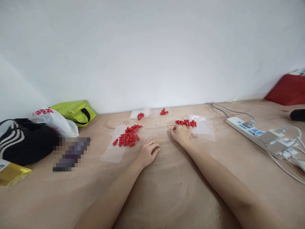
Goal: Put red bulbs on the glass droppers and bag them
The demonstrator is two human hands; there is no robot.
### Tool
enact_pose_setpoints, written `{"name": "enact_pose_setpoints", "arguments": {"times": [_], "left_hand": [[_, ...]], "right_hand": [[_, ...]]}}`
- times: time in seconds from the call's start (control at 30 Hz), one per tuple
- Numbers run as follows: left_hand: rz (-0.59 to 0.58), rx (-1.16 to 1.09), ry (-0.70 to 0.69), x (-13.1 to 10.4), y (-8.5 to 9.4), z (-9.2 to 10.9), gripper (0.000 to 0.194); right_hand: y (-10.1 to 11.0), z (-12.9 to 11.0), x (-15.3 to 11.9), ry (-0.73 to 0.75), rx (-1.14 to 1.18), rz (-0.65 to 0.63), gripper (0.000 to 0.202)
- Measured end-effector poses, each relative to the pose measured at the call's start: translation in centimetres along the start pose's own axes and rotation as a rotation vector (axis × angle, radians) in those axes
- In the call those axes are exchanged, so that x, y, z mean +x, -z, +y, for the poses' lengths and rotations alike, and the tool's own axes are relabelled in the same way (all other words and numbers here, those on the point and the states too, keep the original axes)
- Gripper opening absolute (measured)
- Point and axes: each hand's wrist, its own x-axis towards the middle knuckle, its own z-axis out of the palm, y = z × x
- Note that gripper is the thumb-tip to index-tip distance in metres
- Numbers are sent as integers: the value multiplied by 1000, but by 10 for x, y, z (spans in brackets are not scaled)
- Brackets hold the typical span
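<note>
My left hand (148, 153) rests on the wooden table (166, 190) just below rows of thin clear droppers (153, 132), its fingers slightly bent and apart, holding nothing. At the right end of these rows, my right hand (180, 133) has its fingers pressed together; what they hold is too small to name. Beyond it lies a row of red rubber bulbs (187, 123) on clear plastic bags (205, 128). A larger pile of red bulbs (128, 136) sits on clear bags (111, 154) at the left. Two small groups of red bulbs (140, 116) (164, 111) lie farther back.
At the left are a green bag (76, 111), a white plastic bag (56, 121), a black bag (26, 140) and a gold packet (14, 173). A power strip (245, 128) with chargers and cables lies right, with a red bag (288, 89) behind.
</note>
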Motion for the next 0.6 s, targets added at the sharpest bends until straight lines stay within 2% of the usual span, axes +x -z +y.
{"name": "enact_pose_setpoints", "arguments": {"times": [0.17, 0.27, 0.33, 0.43, 0.5, 0.6], "left_hand": [[-3, 5, -15, 0, 1, 0, 12], [35, 46, -31, -1, 0, 1, 12], [122, 118, -11, -1, 2, 1, 12], [316, 270, 94, 2, 13, -6, 19], [422, 356, 206, 6, 27, -17, 20], [470, 422, 440, 7, 55, -44, 15]], "right_hand": [[-2, -20, 1, -57, -43, -120, 33], [-3, -23, -1, -32, -66, -104, 33], [-4, -22, -4, 0, -78, -79, 32], [-4, -18, -11, 45, -78, -9, 31], [-3, -12, -17, 81, -58, 66, 30], [1, 1, -29, 171, -6, 175, 29]]}}
